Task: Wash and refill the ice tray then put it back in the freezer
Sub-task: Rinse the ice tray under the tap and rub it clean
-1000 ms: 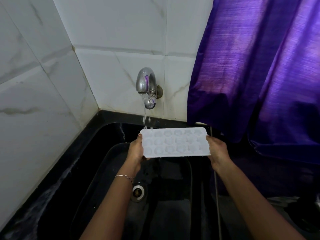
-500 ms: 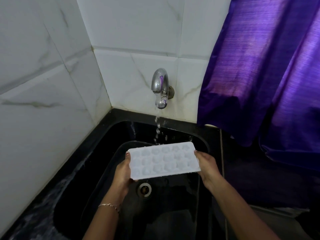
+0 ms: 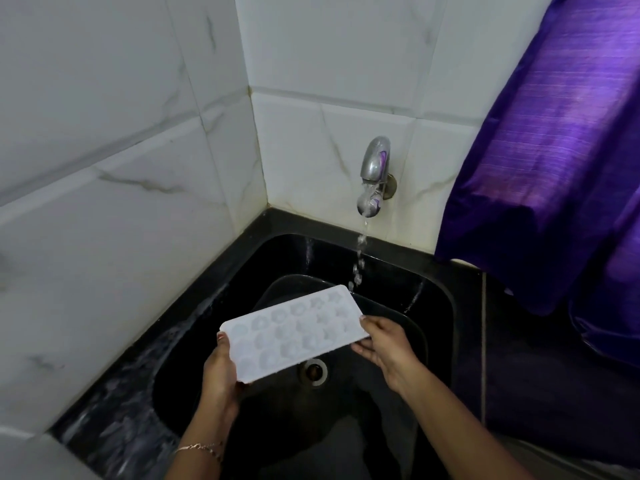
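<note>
A white ice tray (image 3: 294, 334) with several shaped cells hangs over the black sink (image 3: 436, 296), tilted so its far right corner is highest. My left hand (image 3: 220, 372) grips its near left end, thumb on the rim. My right hand (image 3: 384, 344) holds the right end with fingers curled under the edge. A chrome tap (image 3: 374, 174) on the tiled wall runs a thin broken stream that falls just past the tray's far right corner. Whether the cells hold water is unclear.
The round drain (image 3: 315, 370) sits below the tray. White marble tiles (image 3: 121, 202) close the left and back sides. A purple curtain (image 3: 554, 150) hangs at the right over the dark counter (image 3: 519, 375). The sink's left ledge (image 3: 114, 403) is wet.
The tray has come down and left, away from under the tap, and turned diagonal. The stream that fell on it now drops past its far corner. Both hands kept their hold.
</note>
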